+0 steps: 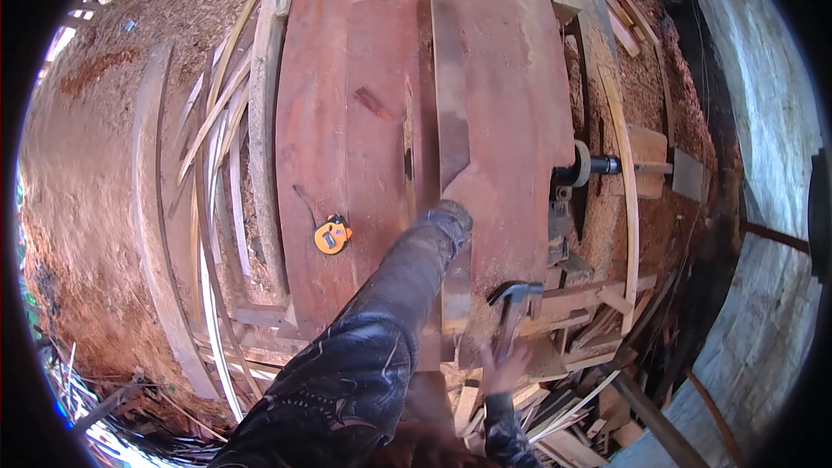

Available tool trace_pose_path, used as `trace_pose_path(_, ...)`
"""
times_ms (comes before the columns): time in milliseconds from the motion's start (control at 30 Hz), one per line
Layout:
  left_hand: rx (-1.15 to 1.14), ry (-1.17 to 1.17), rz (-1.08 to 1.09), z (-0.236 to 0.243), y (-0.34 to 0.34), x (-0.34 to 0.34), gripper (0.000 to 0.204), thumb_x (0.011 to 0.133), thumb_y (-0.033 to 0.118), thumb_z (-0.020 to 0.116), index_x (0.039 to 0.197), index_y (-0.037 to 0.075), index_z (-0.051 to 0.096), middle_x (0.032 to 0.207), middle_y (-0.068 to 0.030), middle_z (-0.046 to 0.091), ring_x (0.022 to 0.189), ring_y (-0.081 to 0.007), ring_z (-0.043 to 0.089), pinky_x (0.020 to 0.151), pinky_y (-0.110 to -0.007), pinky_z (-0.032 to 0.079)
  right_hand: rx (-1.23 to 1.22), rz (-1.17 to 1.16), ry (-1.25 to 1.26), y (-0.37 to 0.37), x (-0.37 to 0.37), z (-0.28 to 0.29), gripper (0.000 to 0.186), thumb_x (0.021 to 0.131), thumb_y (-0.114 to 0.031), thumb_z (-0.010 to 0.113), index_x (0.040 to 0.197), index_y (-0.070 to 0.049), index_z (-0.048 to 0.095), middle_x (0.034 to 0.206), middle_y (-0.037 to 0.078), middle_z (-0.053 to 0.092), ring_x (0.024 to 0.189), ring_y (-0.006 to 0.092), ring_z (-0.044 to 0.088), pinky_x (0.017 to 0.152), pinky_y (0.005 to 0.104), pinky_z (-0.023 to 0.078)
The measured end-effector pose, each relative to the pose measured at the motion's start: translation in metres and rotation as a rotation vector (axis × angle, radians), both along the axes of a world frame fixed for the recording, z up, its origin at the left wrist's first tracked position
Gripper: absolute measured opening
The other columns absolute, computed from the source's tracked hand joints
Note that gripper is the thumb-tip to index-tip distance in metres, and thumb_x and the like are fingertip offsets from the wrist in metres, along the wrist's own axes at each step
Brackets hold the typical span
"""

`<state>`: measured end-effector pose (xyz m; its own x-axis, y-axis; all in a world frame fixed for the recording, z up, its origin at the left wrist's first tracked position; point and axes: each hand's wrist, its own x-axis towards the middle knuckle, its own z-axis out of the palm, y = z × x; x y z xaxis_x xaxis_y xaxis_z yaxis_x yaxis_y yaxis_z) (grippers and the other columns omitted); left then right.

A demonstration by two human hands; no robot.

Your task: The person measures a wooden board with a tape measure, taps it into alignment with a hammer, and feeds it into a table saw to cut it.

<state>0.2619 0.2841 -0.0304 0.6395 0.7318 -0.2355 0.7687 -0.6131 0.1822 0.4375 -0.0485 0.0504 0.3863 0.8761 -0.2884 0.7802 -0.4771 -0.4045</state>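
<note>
My left arm reaches across a reddish-brown wooden table top [511,78]. My left hand [461,188] is closed over a long wooden plank [449,78] that runs away from me along the table. Its fingers are slightly blurred and partly hidden by the wrist. Low on the right, at the near edge, my right hand [503,369] is closed around the handle of a claw hammer [515,293]. The dark hammer head points up and away from me. To the left of my left forearm, an orange tape measure [331,236] lies on the boards.
A small dark wood scrap [373,104] lies on the table. Long wooden strips [227,113] and a thick beam [264,121] line its left side. A dark machine shaft with a pulley [582,164] sticks out at the right. Offcuts [563,416] are piled near me; sawdust [95,182] spreads at left.
</note>
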Motion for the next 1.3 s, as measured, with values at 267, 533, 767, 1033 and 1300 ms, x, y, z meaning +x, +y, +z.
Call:
trace_pose_path(267,0.134,-0.148,0.086,-0.052,-0.005,0.006,0.024,0.081,0.029,0.06,0.082,0.013,0.078,0.086,-0.0089,0.075,0.092,-0.0236,0.067,0.094,-0.041,0.039,-0.202,-0.008,-0.034,-0.051,0.058,-0.033,0.042,0.073,-0.02,0.08,0.104,-0.003,0.057,0.089,0.02,0.062,0.083,0.042,0.062,0.077,0.0505,0.049)
trace_pose_path(533,0.036,-0.237,0.114,-0.012,-0.001,-0.008,0.026,0.082,0.032,0.06,0.084,0.013,0.078,0.092,-0.0078,0.075,0.1,-0.0216,0.065,0.097,-0.038,0.036,-0.079,0.262,0.196,0.087,0.093,0.061,0.035,0.071,-0.02,0.079,0.09,0.001,0.057,0.077,0.018,0.053,0.065,0.0336,0.056,0.061,0.0434,0.045)
trace_pose_path(767,-0.277,-0.059,0.038,0.007,0.005,-0.014,0.026,0.084,0.03,0.058,0.088,0.013,0.078,0.093,-0.0074,0.075,0.101,-0.0235,0.064,0.102,-0.04,0.036,0.534,0.595,0.177,0.444,-0.045,0.042,0.019,0.085,-0.01,0.061,0.1,0.001,0.062,0.068,0.02,0.055,0.058,0.0344,0.054,0.054,0.044,0.042)
trace_pose_path(1033,-0.126,-0.023,-0.016,-0.019,-0.004,-0.013,0.021,0.085,0.021,0.056,0.088,0.017,0.077,0.092,-0.0027,0.073,0.103,-0.0234,0.063,0.106,-0.04,0.037,0.927,0.439,0.418,0.599,-0.185,0.092,0.022,0.096,-0.021,0.064,0.101,0.0,0.058,0.072,0.017,0.063,0.066,0.0352,0.067,0.06,0.0421,0.052)
trace_pose_path(1300,-0.148,-0.121,0.062,-0.015,-0.002,-0.014,0.019,0.084,0.026,0.058,0.077,0.018,0.074,0.085,-0.0001,0.07,0.096,-0.0218,0.062,0.102,-0.042,0.038,0.547,0.472,0.138,0.641,-0.166,0.014,0.025,0.094,-0.02,0.066,0.104,-0.001,0.054,0.077,0.021,0.063,0.072,0.0376,0.064,0.068,0.0449,0.051)
